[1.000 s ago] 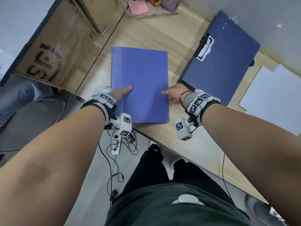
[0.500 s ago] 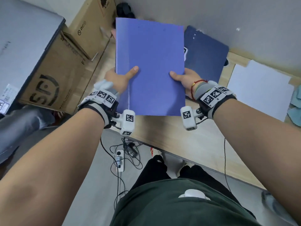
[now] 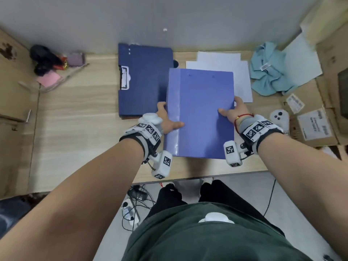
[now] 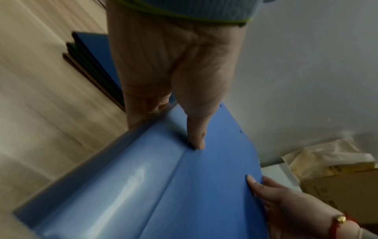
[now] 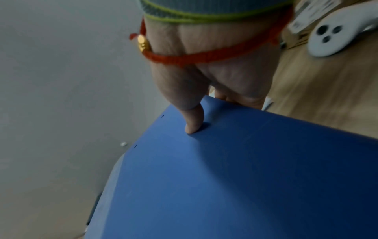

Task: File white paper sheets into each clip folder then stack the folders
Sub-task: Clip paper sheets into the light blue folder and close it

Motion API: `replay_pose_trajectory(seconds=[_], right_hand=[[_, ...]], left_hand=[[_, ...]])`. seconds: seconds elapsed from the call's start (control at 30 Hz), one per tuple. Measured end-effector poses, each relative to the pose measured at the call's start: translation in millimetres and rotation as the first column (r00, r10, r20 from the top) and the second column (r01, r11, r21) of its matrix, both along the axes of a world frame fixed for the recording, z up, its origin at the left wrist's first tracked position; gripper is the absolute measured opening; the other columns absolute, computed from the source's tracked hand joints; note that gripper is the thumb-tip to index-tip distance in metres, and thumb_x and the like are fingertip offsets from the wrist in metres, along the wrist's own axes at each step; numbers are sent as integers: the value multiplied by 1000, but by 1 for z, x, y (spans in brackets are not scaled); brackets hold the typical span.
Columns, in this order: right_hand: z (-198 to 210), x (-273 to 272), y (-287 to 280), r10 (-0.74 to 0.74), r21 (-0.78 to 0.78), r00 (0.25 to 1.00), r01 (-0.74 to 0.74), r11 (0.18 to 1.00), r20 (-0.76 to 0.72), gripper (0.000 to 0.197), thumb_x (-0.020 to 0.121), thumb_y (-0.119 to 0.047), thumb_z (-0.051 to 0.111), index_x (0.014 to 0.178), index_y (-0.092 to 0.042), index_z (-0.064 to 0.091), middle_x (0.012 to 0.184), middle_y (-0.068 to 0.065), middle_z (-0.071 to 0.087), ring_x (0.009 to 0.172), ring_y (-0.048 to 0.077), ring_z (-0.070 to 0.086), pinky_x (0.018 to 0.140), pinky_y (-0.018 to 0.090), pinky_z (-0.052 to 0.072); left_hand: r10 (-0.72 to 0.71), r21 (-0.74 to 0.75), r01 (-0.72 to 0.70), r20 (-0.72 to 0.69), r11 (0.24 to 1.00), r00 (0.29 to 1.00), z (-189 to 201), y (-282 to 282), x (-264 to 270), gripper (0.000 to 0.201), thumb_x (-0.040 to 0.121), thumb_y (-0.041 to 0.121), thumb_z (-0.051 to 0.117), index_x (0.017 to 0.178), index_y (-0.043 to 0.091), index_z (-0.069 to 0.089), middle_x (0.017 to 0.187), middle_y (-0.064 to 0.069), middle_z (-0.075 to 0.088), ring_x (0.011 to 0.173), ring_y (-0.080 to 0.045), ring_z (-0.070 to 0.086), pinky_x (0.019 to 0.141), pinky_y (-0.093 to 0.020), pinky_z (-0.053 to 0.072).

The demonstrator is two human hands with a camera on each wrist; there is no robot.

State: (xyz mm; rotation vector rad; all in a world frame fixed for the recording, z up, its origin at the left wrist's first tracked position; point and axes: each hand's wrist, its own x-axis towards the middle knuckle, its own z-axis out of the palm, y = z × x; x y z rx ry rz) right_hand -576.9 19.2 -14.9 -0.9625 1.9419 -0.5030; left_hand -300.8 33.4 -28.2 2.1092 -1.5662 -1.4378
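A closed light blue clip folder [image 3: 201, 113] hangs above the desk, held at both sides. My left hand [image 3: 167, 119] grips its spine edge, thumb on the cover [image 4: 196, 140], fingers underneath. My right hand [image 3: 231, 112] grips the opposite edge the same way, thumb on top [image 5: 193, 124]. To the left lies a stack of folders with a dark blue one [image 3: 143, 81] uppermost, its white clip at the left side. White paper sheets [image 3: 226, 65] lie beyond the held folder, partly hidden by it.
A crumpled light blue cloth [image 3: 269, 72] and a white controller [image 3: 279, 117] lie at the right, with cardboard boxes [image 3: 316, 127] past them. Pink notes [image 3: 49, 79] and small clutter sit at the back left. A grey wall closes the desk's far side.
The folder was lying on the desk with both hands at its sides; it was lifted up and carried to the right, and now hangs beside the dark blue stack, over the paper.
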Motion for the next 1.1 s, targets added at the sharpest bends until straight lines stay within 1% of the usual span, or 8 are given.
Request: replay_pose_trajectory(seconds=[0.23, 0.37, 0.5, 0.6, 0.73, 0.83, 0.93, 1.1], right_hand=[[-40, -81, 30, 85, -11, 994, -84, 996, 74, 73, 78, -12, 77, 141, -21, 39, 133, -4, 56, 118, 15, 55, 106, 32, 40], [-50, -105, 30, 128, 96, 983, -141, 985, 131, 71, 77, -16, 78, 138, -23, 43, 127, -2, 60, 111, 17, 60, 102, 34, 45], [-23, -118, 15, 168, 138, 975, -188, 972, 146, 57, 74, -54, 70, 114, -14, 65, 113, 11, 68, 100, 29, 66, 90, 33, 51], [21, -112, -3, 209, 181, 940, -262, 948, 269, 48, 93, -59, 47, 98, -17, 68, 104, 6, 71, 84, 20, 66, 74, 19, 53], [71, -80, -31, 345, 82, 787, -444, 892, 511, 64, 94, -65, 32, 83, -15, 71, 102, -1, 74, 95, 25, 72, 91, 39, 55], [86, -39, -41, 412, 12, 687, -522, 853, 598, 63, 99, -58, 25, 100, -17, 73, 111, -1, 73, 98, 26, 70, 92, 39, 53], [86, -6, -42, 442, 1, 649, -564, 826, 619, 62, 100, -56, 24, 111, -18, 71, 117, 2, 71, 94, 23, 68, 90, 37, 52], [43, 13, -40, 448, 152, 769, -564, 812, 456, 49, 100, -50, 34, 112, -19, 69, 126, 4, 64, 103, 23, 63, 96, 38, 49]], left_hand=[[46, 194, -54, 49, 979, 998, -71, 23, -82, 147, 10, 85, 73, 136, 27, 22, 127, -2, 51, 110, -29, 59, 92, -49, 52], [31, 283, -63, 113, 957, 993, -46, 37, -118, 137, 22, 70, 81, 138, 18, 32, 126, -8, 54, 111, -33, 59, 96, -48, 51], [59, 400, -121, 164, 909, 985, -83, 31, -122, 147, 6, 92, 68, 133, 23, 40, 124, 3, 56, 109, -31, 60, 88, -51, 53], [97, 353, -121, 87, 928, 992, -16, 16, -141, 126, 24, 96, 65, 132, 33, 48, 130, 11, 57, 111, -26, 61, 87, -49, 54], [273, 226, -259, -33, 939, 961, 70, -11, -162, 118, 60, 89, 57, 151, 20, 28, 147, 2, 42, 118, -28, 56, 82, -47, 58], [318, 123, -311, -40, 942, 947, 114, -24, -154, 108, 60, 91, 51, 136, 13, 46, 108, -4, 63, 82, -23, 67, 65, -43, 62], [314, -27, -313, 109, 949, 943, 132, -29, -128, 63, 86, 61, 52, 121, 9, 59, 86, -5, 64, 65, -23, 66, 47, -29, 56], [258, -116, -231, 398, 966, 880, 127, -23, -63, 37, 93, 12, 48, 129, 5, 47, 118, -18, 61, 107, -36, 59, 82, -39, 48]])
